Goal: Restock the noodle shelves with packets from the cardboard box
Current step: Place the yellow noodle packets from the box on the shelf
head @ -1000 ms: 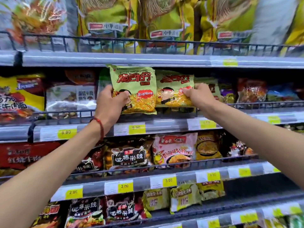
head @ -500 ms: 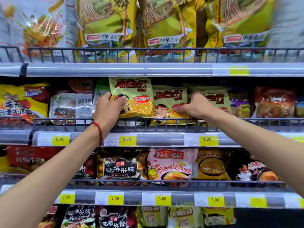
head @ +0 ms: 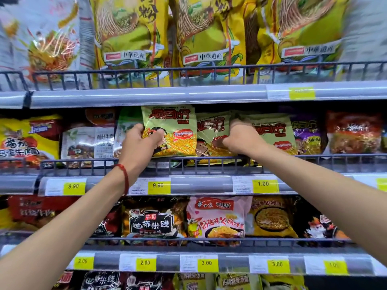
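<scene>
the wire rail (head: 209,158) may catch the first green packet (head: 173,126), gripped just above it only at the lower-left edge by the left hand (head: 140,147), fingers curled, and tip it out. the second green packet (head: 210,130), above the rail a second ago, now stands behind it, with the right hand (head: 240,139) curled round its right edge.

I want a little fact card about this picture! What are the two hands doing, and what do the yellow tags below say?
place: shop shelves of noodles
left hand: grips a green noodle packet
right hand: grips a second green packet beside it
left wrist: red bracelet
yellow tags below: 9.90 tag, 1.00 tag
</scene>
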`<state>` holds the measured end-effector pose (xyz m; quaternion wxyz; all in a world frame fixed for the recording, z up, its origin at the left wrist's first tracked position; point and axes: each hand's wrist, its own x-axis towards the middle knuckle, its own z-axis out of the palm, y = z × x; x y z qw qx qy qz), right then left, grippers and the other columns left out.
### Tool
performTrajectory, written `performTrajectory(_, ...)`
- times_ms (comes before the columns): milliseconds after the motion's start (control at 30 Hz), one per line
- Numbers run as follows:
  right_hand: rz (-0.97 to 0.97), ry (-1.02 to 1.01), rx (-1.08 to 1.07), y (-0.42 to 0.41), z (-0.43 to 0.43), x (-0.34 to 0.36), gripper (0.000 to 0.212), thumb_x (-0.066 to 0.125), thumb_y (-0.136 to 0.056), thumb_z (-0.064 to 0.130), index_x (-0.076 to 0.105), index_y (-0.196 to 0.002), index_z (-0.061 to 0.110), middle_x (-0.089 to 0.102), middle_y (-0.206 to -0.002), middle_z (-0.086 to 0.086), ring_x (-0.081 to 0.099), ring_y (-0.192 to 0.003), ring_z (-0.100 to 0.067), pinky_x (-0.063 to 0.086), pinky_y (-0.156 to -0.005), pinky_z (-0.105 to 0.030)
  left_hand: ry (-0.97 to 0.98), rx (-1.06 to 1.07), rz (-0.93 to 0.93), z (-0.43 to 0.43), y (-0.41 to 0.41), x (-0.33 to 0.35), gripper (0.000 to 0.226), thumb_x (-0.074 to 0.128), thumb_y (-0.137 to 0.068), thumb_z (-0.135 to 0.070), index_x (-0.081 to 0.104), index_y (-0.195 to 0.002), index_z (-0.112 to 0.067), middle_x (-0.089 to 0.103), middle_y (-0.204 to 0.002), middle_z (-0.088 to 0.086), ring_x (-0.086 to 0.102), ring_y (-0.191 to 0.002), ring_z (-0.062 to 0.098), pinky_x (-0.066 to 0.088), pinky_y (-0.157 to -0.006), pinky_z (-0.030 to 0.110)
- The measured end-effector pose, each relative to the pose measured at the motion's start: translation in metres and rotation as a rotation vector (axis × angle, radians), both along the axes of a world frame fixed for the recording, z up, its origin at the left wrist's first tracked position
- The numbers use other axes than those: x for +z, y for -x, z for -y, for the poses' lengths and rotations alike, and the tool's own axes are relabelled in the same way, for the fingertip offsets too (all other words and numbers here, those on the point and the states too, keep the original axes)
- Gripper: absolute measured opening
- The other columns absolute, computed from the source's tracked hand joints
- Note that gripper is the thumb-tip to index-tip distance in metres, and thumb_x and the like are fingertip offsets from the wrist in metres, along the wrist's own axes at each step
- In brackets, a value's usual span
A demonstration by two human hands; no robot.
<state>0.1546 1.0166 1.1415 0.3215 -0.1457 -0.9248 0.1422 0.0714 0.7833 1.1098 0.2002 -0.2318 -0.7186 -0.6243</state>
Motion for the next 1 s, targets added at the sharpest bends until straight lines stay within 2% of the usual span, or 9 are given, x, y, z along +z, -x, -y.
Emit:
performTrajectory(100,0.003,-0.045,0.011,-0.006,-0.006,-0.007,0.053,0.074,-0.087,0.043,0.052,-0.116,0.004,0.058,-0.115,-0.017,0.055,-0.11,-0.034,0.048,-0.091,-0.037,0.037,0.005,-0.001,-0.008,-0.008,0.002,0.09,0.068,-0.084,-0.056,0.029,-0.152,-0.012,0.04,-0.153,0.007,0.045,-0.136,0.025,0.039,-0.111,0.048)
performTrajectory(200,-0.008,-0.084,0.034,-0.015,-0.009,-0.012,0.052,0.078,-0.077,0.054,0.043,-0.077,0.016,0.053,-0.108,-0.014,0.05,-0.114,-0.036,0.046,-0.09,-0.041,0.093,0.016,-0.019,-0.017,-0.009,0.002,0.084,0.065,-0.091,-0.044,0.021,-0.155,-0.01,0.031,-0.158,0.007,0.035,-0.142,0.023,0.035,-0.112,0.04)
performTrajectory(267,-0.029,-0.086,0.033,-0.021,-0.012,-0.012,0.056,0.079,-0.075,0.054,0.034,-0.069,0.022,0.058,-0.105,-0.015,0.053,-0.109,-0.036,0.047,-0.085,-0.041,0.103,-0.013,-0.006,-0.024,-0.013,0.005,0.086,0.066,-0.091,-0.042,0.018,-0.155,-0.01,0.03,-0.158,0.008,0.034,-0.142,0.023,0.034,-0.11,0.039)
performTrajectory(367,-0.107,-0.081,0.043,-0.028,-0.022,-0.012,0.043,0.077,-0.082,0.046,0.051,-0.069,0.015,0.06,-0.08,-0.006,0.059,-0.083,-0.027,0.051,-0.071,-0.035,0.121,-0.057,-0.008,-0.041,-0.024,0.011,0.088,0.064,-0.093,-0.041,0.013,-0.156,-0.009,0.026,-0.16,0.009,0.031,-0.144,0.025,0.032,-0.11,0.037)
performTrajectory(500,-0.205,-0.18,0.062,-0.048,-0.032,-0.015,0.022,0.06,-0.084,0.035,0.073,-0.086,0.018,0.071,-0.076,-0.001,0.067,-0.076,-0.023,0.057,-0.069,-0.033,0.147,-0.108,0.01,-0.073,-0.035,0.02,0.08,0.06,-0.097,-0.035,0.015,-0.155,-0.004,0.026,-0.16,0.01,0.039,-0.136,0.02,0.033,-0.098,0.028)
performTrajectory(600,-0.211,-0.235,0.154,-0.072,-0.032,-0.022,0.015,0.058,-0.083,0.031,0.071,-0.084,0.023,0.069,-0.074,0.006,0.065,-0.071,-0.015,0.057,-0.068,-0.034,0.184,-0.154,0.055,-0.094,-0.038,0.021,0.078,0.06,-0.098,-0.032,0.016,-0.154,-0.001,0.03,-0.158,0.012,0.041,-0.126,0.015,0.033,-0.093,0.027)
performTrajectory(700,-0.216,-0.354,0.209,-0.088,-0.035,-0.032,0.015,0.053,-0.084,0.032,0.064,-0.081,0.023,0.066,-0.075,0.007,0.062,-0.071,-0.016,0.054,-0.068,-0.036,0.258,-0.123,0.071,-0.1,-0.042,0.021,0.082,0.065,-0.094,-0.031,0.018,-0.153,0.0,0.033,-0.156,0.013,0.043,-0.126,0.016,0.037,-0.099,0.03)
performTrajectory(833,-0.208,-0.501,0.232,-0.102,-0.036,-0.041,0.015,0.049,-0.085,0.034,0.055,-0.079,0.022,0.059,-0.075,0.006,0.056,-0.071,-0.019,0.05,-0.064,-0.039,0.383,-0.004,0.031,-0.096,-0.043,0.021,0.079,0.079,-0.076,-0.05,0.051,-0.137,-0.008,0.061,-0.133,0.009,0.06,-0.115,0.024,0.047,-0.102,0.042)
performTrajectory(1000,-0.231,-0.514,0.278,-0.116,-0.037,-0.051,0.015,0.049,-0.088,0.033,0.055,-0.083,0.02,0.058,-0.078,0.005,0.055,-0.072,-0.018,0.05,-0.064,-0.038,0.46,0.161,-0.074,-0.098,-0.053,0.009,0.052,0.084,-0.074,-0.04,0.061,-0.112,-0.012,0.069,-0.107,0.005,0.064,-0.095,0.023,0.053,-0.082,0.034)
